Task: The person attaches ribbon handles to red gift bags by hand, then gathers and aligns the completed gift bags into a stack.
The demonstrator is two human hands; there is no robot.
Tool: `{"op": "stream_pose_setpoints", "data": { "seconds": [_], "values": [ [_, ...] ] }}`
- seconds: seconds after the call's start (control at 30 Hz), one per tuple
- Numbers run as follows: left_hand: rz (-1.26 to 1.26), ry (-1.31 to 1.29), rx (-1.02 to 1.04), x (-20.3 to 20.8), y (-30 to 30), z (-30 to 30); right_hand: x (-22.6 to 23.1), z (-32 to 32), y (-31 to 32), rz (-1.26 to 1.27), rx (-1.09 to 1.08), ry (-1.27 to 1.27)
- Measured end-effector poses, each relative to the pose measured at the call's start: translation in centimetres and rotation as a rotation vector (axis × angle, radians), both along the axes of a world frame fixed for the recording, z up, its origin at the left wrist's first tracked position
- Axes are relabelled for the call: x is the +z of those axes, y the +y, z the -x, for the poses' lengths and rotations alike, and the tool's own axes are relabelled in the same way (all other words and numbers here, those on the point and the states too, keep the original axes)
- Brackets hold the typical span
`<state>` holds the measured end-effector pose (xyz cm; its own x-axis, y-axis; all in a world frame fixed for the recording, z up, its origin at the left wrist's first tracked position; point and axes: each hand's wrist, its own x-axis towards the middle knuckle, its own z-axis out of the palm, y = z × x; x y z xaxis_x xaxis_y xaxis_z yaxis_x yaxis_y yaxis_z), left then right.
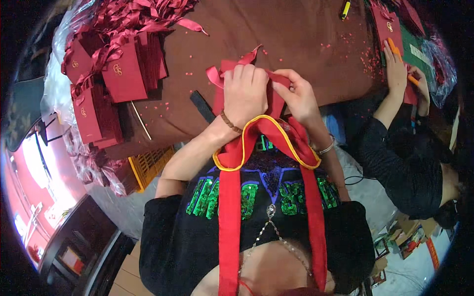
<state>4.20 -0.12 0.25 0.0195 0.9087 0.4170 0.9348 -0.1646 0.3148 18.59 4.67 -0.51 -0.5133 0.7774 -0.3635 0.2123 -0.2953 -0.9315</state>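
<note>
Straight ahead at the table's near edge lies a dark red paper gift bag (218, 98), partly covered by my hands. My left hand (245, 93) is closed over it, knuckles up, with its fingertips hidden. A shiny red ribbon (213, 76) sticks out beside that hand, and another length rises above the fingers. Close by on the right, my right hand (298, 98) pinches ribbon between thumb and forefinger. A black strip (201, 105) lies left of the bag. My red apron with yellow trim (266, 121) bulges just below both hands.
Stacked red gift bags (124, 74) and heaped ribbons (138, 15) fill the table's left side. A thin pale stick (141, 120) juts out below them. Red scraps dot the brown cloth (296, 29). A yellow marker (345, 10) lies far right. Another person's hands (396, 71) hold a red bag.
</note>
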Motion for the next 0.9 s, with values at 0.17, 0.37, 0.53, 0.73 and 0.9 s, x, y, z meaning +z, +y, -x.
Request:
{"op": "stream_pose_setpoints", "data": {
  "seconds": [0.17,0.37,0.53,0.73,0.9],
  "values": [
    [-0.05,0.039,-0.083,-0.45,-0.13,-0.18,-0.15,-0.41,-0.34,0.033,-0.016,0.002],
    [-0.13,0.04,-0.079,-0.59,-0.11,-0.05,-0.79,-0.26,-0.64,-0.032,-0.024,-0.038],
    [-0.139,0.03,-0.071,-0.62,0.01,-0.14,-0.29,-0.13,-0.49,-0.037,0.004,-0.063],
    [-0.114,-0.026,-0.064,-0.77,-0.16,-0.31,-0.36,-0.47,-0.37,0.064,-0.045,0.146],
    [-0.117,-0.035,-0.07,-0.67,-0.41,-0.23,-0.57,-0.54,-0.52,0.019,0.009,0.051]
  ]
}}
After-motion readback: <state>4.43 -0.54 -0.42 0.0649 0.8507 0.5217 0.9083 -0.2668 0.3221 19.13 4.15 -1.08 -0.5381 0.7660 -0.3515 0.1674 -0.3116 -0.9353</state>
